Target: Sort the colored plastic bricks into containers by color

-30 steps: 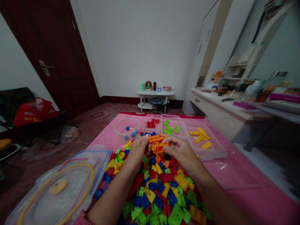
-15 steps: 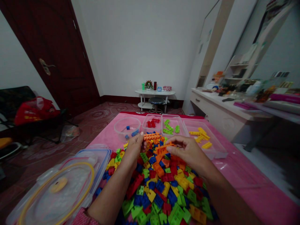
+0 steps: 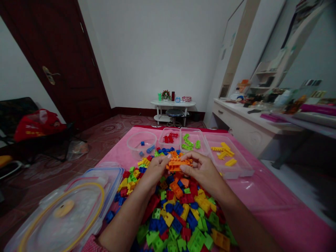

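Observation:
My left hand (image 3: 153,171) and my right hand (image 3: 202,169) meet over a heap of coloured plastic bricks (image 3: 181,213) on a pink cloth. Both pinch a stack of orange bricks (image 3: 177,162) held between them, above the far end of the heap. Behind the hands stand a round clear bowl (image 3: 141,144) with a few blue bricks, a clear tub (image 3: 170,139) with red bricks, a tub (image 3: 193,141) with green bricks and a tub (image 3: 229,157) with yellow bricks.
A big clear lidded box (image 3: 65,213) lies at the left of the heap. The pink-covered table (image 3: 275,203) ends near a dresser (image 3: 249,122) at the right. A small white table (image 3: 172,106), a dark door (image 3: 57,63) and a red bag (image 3: 39,124) are farther off.
The hands drew apart half a second ago, each with orange bricks, then came together again; the orange pieces are now held as one stack between them.

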Tool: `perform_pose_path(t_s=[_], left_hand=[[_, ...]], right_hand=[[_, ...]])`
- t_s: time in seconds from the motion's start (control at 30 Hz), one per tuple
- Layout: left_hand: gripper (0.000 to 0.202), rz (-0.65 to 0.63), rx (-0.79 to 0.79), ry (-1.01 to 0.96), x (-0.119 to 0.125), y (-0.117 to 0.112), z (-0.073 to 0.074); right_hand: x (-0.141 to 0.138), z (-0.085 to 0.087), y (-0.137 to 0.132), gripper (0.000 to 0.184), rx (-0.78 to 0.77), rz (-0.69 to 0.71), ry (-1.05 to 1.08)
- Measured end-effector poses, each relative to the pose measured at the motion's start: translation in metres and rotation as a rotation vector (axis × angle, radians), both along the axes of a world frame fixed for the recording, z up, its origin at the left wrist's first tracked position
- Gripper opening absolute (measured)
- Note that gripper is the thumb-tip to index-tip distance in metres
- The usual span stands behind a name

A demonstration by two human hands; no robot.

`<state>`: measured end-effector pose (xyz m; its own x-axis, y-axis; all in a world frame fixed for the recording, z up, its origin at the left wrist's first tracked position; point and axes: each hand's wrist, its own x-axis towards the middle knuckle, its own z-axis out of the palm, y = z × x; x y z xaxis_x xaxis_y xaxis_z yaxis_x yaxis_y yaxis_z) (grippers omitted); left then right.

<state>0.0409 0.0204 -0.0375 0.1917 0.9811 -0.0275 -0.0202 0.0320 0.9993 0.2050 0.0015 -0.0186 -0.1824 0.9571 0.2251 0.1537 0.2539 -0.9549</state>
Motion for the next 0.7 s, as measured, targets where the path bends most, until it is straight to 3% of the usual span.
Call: perform_pose_path(t_s=[0.17, 0.7], left_hand=[[0.047, 0.046, 0.02, 0.069, 0.0013, -0.0007, 0.0032], [0.045, -0.003, 0.119, 0.128, -0.0001, 0.0019, -0.0042]], right_hand=[[0.0029, 0.0004, 0.0009, 0.017, -0.004, -0.001, -0.011], [0.0055, 0.0066, 0.0004, 0.018, 0.008, 0.003, -0.063]])
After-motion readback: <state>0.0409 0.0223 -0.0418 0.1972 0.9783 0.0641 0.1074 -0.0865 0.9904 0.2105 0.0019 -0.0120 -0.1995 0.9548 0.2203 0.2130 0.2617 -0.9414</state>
